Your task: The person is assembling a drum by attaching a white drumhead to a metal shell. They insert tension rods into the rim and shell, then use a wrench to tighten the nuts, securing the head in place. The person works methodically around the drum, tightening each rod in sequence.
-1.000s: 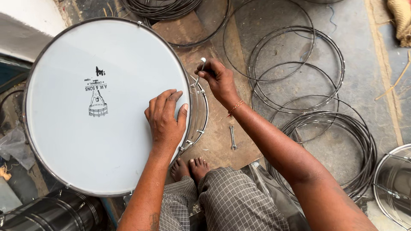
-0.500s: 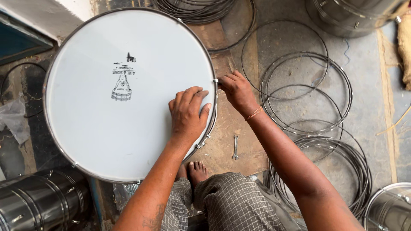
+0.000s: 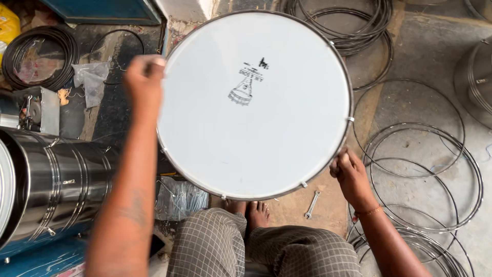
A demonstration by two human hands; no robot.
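Left hand (image 3: 143, 77) grasping the upper-left rim, right hand (image 3: 350, 174) gripping the lower-right rim of the white-headed drum (image 3: 254, 105) at frame centre; skin and hoop apparently fitted, spanner (image 3: 311, 204) idle on floor below, spare wire hoops (image 3: 425, 169) right.

Left hand (image 3: 143, 77) raised, blurred, fingers curled, forearm stretched up-frame. Right hand (image 3: 351, 177) lower, fingers closed in grip, wrist bent, bangle on wrist. Bare feet (image 3: 248, 210) between knees.

Steel drum shell (image 3: 51, 179) at left, wire hoops (image 3: 425, 169) on floor, spanner (image 3: 311, 204) nr feet.
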